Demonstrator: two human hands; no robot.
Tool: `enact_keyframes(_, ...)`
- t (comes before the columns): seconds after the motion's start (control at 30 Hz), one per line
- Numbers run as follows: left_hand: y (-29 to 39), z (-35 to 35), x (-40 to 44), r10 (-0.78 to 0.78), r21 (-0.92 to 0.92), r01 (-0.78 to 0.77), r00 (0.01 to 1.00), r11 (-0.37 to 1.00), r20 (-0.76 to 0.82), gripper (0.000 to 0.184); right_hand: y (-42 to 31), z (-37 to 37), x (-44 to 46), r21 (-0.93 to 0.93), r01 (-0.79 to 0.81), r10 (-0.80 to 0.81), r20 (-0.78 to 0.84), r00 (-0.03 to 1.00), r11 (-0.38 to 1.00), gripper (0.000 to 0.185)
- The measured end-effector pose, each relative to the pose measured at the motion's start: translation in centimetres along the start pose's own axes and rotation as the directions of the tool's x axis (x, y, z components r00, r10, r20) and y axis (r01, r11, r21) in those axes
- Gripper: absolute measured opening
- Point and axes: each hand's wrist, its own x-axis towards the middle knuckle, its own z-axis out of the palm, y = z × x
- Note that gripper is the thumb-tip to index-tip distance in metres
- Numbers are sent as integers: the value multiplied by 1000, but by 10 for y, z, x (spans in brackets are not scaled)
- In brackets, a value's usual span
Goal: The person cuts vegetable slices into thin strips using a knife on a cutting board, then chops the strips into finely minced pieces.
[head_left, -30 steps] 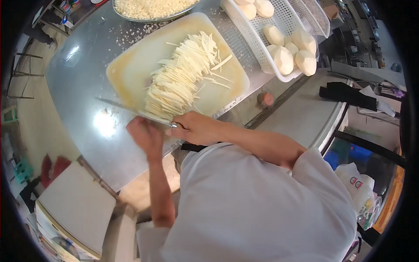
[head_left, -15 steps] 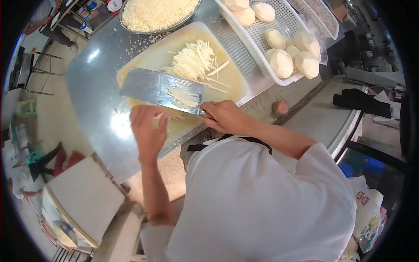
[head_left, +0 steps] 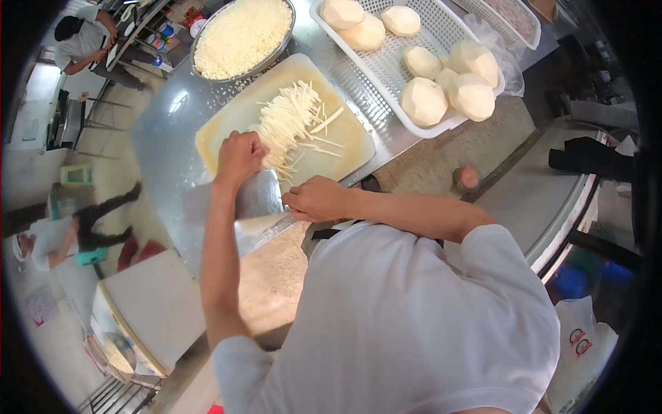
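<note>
The right hand (head_left: 317, 199) is closed tight on the handle end of a big, wide cleaver (head_left: 261, 196). The left hand (head_left: 241, 155) has its fingers bent in, right by the cut strips (head_left: 284, 127). I can't tell if it is holding anything. The cleaver is shiny and flat like a box lid. It goes over the near edge of the board, and the left arm hides some of it.

The strips are pale yellow, thin and long, and they sit in a messy heap in the middle of the board (head_left: 345, 148). Most are close together, but some lie loose on the right side. The board is whitish with yellow-brown stains, and it sits on a shiny metal table (head_left: 162, 131).

Past the board is a round metal bowl (head_left: 270, 63) full of tiny pale bits. To the right, a white basket (head_left: 376, 65) with little holes has peeled, lumpy, cream-colored vegetables (head_left: 423, 101) in it. Another basket (head_left: 507, 24) is behind that one.

Far over on the right is a white bag (head_left: 578, 348) with round red and black marks. A sheet (head_left: 43, 306) on the left wall has marks too small to read. Two other people (head_left: 86, 41) are off to the left.
</note>
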Motion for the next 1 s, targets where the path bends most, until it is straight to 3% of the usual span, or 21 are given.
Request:
enact_keyframes(0.03, 1, -8, 3, -44, 6, 43, 996, 999, 73, 17, -1, -6, -7, -4, 27, -27, -2, 1000, 1000, 23)
enact_keyframes(0.13, -19, -42, 14, -94, -298, 82, 995, 951, -26, 10, 4, -31, -46, 36, -6, 6, 5, 1000, 999, 21)
enact_keyframes(0.23, -56, -62, 27, -166, -256, 107, 961, 961, -219, 7, 11, -63, -100, 141, -162, 165, -7, 986, 977, 28)
enact_keyframes(0.33, -75, -42, 28, -123, -203, 104, 989, 974, -87, 16, 7, -89, -140, 281, -353, 374, -25, 927, 892, 29)
enact_keyframes(0.43, -76, -4, 44, -187, -240, 201, 979, 950, 80, 29, 9, -97, -149, 350, -485, 547, -102, 831, 802, 30)
enact_keyframes(0.53, -83, 24, 60, 26, -284, -14, 999, 959, 37, 29, 13, -111, -137, 439, -569, 670, -111, 734, 696, 31)
enact_keyframes(0.57, -83, 25, 61, 47, -176, -41, 999, 983, 28, 30, 18, -116, -129, 475, -588, 703, -96, 705, 655, 32)
enact_keyframes(0.63, -75, 24, 63, 95, 48, -95, 995, 994, 17, 33, 34, -118, -117, 431, -555, 666, -164, 727, 712, 33)
enact_keyframes(0.73, -77, 17, 64, 61, 108, -71, 994, 992, 91, 24, 46, -123, -101, 410, -527, 638, -208, 741, 745, 34)
enact_keyframes(0.83, -81, 14, 56, -3, 67, -1, 998, 998, 58, 15, 56, -126, -89, 400, -528, 638, -218, 739, 749, 35)
enact_keyframes(0.93, -84, 12, 49, -54, 43, 52, 998, 998, 36, 17, 59, -126, -87, 402, -558, 661, -181, 729, 726, 34)
enact_keyframes(1.0, -83, 6, 35, -69, 9, 70, 992, 998, -104, 14, 61, -126, -85, 397, -569, 662, -146, 735, 720, 34)
